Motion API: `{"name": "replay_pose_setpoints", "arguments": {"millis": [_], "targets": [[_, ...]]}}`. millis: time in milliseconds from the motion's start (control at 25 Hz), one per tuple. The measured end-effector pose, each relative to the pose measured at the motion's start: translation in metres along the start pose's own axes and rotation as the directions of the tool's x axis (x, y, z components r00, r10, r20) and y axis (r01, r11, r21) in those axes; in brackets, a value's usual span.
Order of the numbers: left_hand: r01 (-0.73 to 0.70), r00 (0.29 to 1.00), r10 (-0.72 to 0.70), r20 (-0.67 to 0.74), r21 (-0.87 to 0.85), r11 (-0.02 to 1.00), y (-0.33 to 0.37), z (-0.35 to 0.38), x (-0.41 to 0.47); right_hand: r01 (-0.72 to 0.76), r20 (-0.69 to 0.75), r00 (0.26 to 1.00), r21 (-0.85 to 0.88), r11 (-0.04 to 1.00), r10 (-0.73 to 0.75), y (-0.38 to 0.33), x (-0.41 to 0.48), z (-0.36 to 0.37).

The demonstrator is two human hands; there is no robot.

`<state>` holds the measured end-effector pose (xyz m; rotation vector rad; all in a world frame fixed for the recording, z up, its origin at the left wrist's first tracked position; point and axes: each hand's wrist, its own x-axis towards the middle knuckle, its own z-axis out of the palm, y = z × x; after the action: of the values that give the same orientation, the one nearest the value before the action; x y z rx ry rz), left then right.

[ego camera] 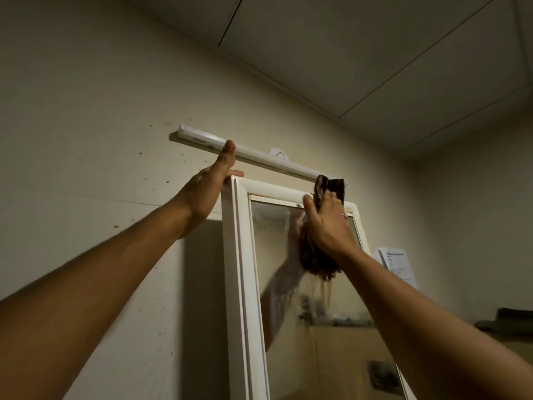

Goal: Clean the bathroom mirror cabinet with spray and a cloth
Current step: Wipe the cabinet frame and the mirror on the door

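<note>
right hand (326,223) clutches the dark cloth (331,186), which pokes out above and below the fist; left hand (207,186) flat, fingers straight, on the mirror cabinet (240,255) corner

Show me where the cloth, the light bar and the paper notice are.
cloth (317,264): head view, on its hanging lower part.
light bar (256,157): head view, middle of its white housing.
paper notice (395,261): head view, middle of the sheet.

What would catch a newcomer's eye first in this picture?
Two bare arms reach up to a white-framed mirror cabinet. The right hand grips a dark cloth against the top of the glass, while the left hand rests on the cabinet's top corner. Just above, a white light bar runs along the wall.
</note>
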<state>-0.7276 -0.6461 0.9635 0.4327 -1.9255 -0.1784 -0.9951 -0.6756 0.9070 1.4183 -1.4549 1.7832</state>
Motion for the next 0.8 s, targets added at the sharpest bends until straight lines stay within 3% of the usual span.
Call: {"name": "replay_pose_setpoints", "arguments": {"millis": [80,160,240,320,360,440,480,560,600,680,800], "targets": [[-0.005,1.000,0.005,0.001,0.076,0.997,0.001,0.000,0.004,0.150,0.002,0.988,0.104,0.983,-0.151,-0.043,-0.018,0.017],[-0.010,1.000,0.011,-0.002,0.148,0.989,0.005,-0.004,0.009,0.410,0.037,0.910,0.058,0.910,-0.412,-0.069,-0.050,0.036],[-0.009,1.000,0.003,0.029,0.215,0.976,0.008,-0.004,0.014,0.524,0.043,0.850,0.032,0.851,-0.525,-0.039,-0.054,0.034],[-0.025,0.999,0.015,0.041,0.264,0.964,0.008,-0.007,0.012,0.383,0.014,0.924,0.001,0.924,-0.383,0.023,-0.027,0.019],[-0.038,0.999,0.026,0.042,0.301,0.953,0.009,-0.006,0.010,0.228,-0.002,0.974,-0.021,0.973,-0.228,0.048,-0.013,0.007],[-0.062,0.998,0.048,0.044,0.453,0.889,0.015,-0.003,0.007,-0.011,0.011,1.000,-0.012,1.000,0.011,0.064,0.001,-0.004],[-0.076,0.997,0.053,0.056,0.592,0.802,0.021,0.002,0.006,-0.007,0.019,1.000,0.024,1.000,0.007,0.055,0.003,0.000],[-0.156,0.988,0.091,0.128,0.869,0.469,0.033,0.018,0.011,0.193,0.030,0.980,0.069,0.979,-0.196,0.024,-0.013,0.012],[-0.208,0.977,0.112,0.181,0.925,0.317,0.036,0.029,0.013,0.320,0.046,0.946,0.040,0.947,-0.322,0.019,-0.024,0.017],[-0.290,0.953,0.142,0.267,0.940,0.178,0.036,0.052,0.022,0.436,0.087,0.896,0.006,0.900,-0.435,0.044,-0.025,0.012],[-0.322,0.942,0.150,0.302,0.938,0.132,0.031,0.078,0.035,0.084,0.032,0.996,-0.005,0.996,-0.084,0.095,0.025,-0.013]]}}
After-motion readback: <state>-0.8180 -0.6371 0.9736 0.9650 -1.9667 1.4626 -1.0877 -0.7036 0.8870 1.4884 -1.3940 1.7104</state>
